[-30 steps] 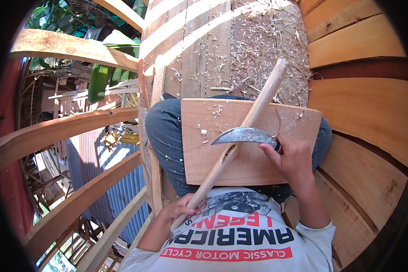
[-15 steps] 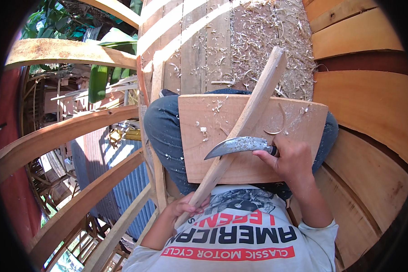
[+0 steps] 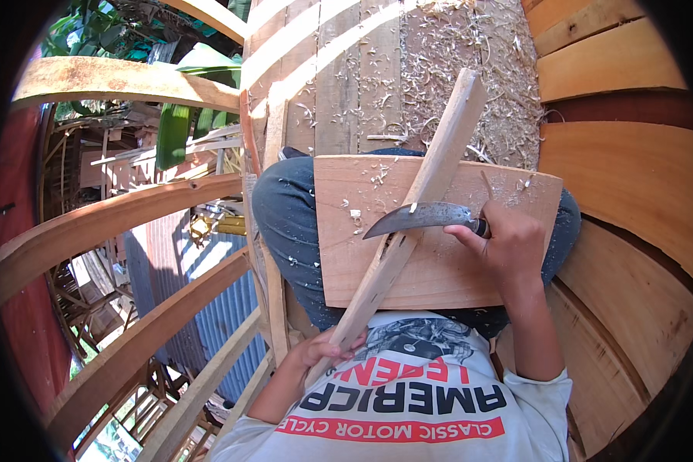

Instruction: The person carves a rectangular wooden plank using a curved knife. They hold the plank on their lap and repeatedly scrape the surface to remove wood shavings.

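A long wooden stick [image 3: 437,165] slants from my belly up across a flat wooden board [image 3: 346,269] that lies over my lap. My left hand [image 3: 333,350] is wrapped round the stick's lower end, near my shirt. In my right hand [image 3: 508,239] is a knife with a curved steel blade [image 3: 417,216] and a dark handle, mostly covered by my fingers. The blade lies across the stick about its middle, tip toward the left. A small pale chip shows at the blade's upper edge. Several dark marks dot the stick's face below the blade.
Wood shavings [image 3: 470,69] litter the plank floor ahead, and a few lie on the board. To the left runs a slatted wooden railing [image 3: 131,200], with corrugated metal sheets [image 3: 231,308] below it. A plank wall [image 3: 616,177] stands close on the right.
The knife blade has moved a little up the stick, away from me, with my right hand. The stick appears turned, now showing dark marks. My left hand keeps its hold.
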Action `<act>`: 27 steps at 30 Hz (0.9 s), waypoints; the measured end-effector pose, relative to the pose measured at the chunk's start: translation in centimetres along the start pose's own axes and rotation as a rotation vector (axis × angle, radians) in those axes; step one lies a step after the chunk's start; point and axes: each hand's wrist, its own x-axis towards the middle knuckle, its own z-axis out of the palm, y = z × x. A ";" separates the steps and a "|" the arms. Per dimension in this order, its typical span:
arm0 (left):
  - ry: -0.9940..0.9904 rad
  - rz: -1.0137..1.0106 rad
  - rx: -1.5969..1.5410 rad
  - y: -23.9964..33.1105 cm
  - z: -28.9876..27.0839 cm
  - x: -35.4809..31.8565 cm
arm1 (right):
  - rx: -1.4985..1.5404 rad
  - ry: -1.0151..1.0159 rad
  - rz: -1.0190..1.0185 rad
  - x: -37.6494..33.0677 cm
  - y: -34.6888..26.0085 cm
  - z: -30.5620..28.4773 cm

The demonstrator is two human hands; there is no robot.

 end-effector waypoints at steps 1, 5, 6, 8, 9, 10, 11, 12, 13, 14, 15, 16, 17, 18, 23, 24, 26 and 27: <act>0.014 0.014 0.002 -0.3 0.0 0.0 | -0.033 0.111 0.093 1.0 1.2 0.1; 0.020 -0.006 -0.018 -0.7 -0.2 -0.3 | 0.075 0.092 0.498 4.0 5.0 -3.1; 0.015 -0.026 -0.035 -0.7 -0.4 -0.3 | 0.067 0.071 0.419 3.7 4.2 -3.7; -0.014 0.005 -0.069 -0.9 -0.6 0.0 | 0.065 0.010 0.222 1.6 1.7 -3.6; -0.034 0.017 -0.085 -0.8 -0.5 0.3 | 0.071 -0.021 0.103 0.4 0.2 -3.0; -0.032 0.001 -0.096 -0.6 -0.5 0.5 | 0.105 -0.063 0.017 -0.7 -0.9 -2.3; -0.022 -0.016 -0.111 -0.4 -0.2 0.3 | 0.088 -0.125 -0.027 -1.5 -1.8 -1.9; -0.012 -0.035 -0.125 -0.3 -0.1 0.2 | 0.084 -0.131 -0.014 -1.6 -1.7 -1.7; -0.021 -0.040 -0.132 -0.2 -0.2 0.1 | 0.088 -0.134 -0.004 -1.5 -1.8 -1.3; -0.031 -0.045 -0.139 -0.2 -0.3 0.1 | 0.092 -0.138 0.006 -1.4 -1.8 -0.8; -0.040 -0.049 -0.146 -0.3 -0.3 0.0 | 0.088 -0.099 0.006 -1.5 -1.6 -0.3; -0.015 -0.056 -0.138 -0.1 -0.1 0.0 | 0.070 -0.086 -0.001 -1.3 -1.1 -0.2; 0.011 -0.061 -0.131 0.2 0.3 0.0 | 0.051 -0.074 -0.008 -1.0 -0.6 -0.2; 0.036 -0.065 -0.124 0.2 0.5 -0.1 | 0.031 -0.062 -0.017 -0.8 -0.4 -0.2; 0.057 -0.021 -0.128 0.3 1.4 0.1 | -0.041 0.008 -0.035 0.6 0.5 0.1; 0.078 -0.012 -0.131 0.7 1.8 0.1 | -0.040 0.038 -0.031 0.8 0.9 0.4; -0.005 0.011 -0.067 -0.7 0.3 0.6 | -0.026 0.112 0.096 1.8 2.3 0.9; -0.046 0.027 -0.035 -1.8 -0.3 0.5 | -0.025 0.162 0.230 2.4 3.8 1.0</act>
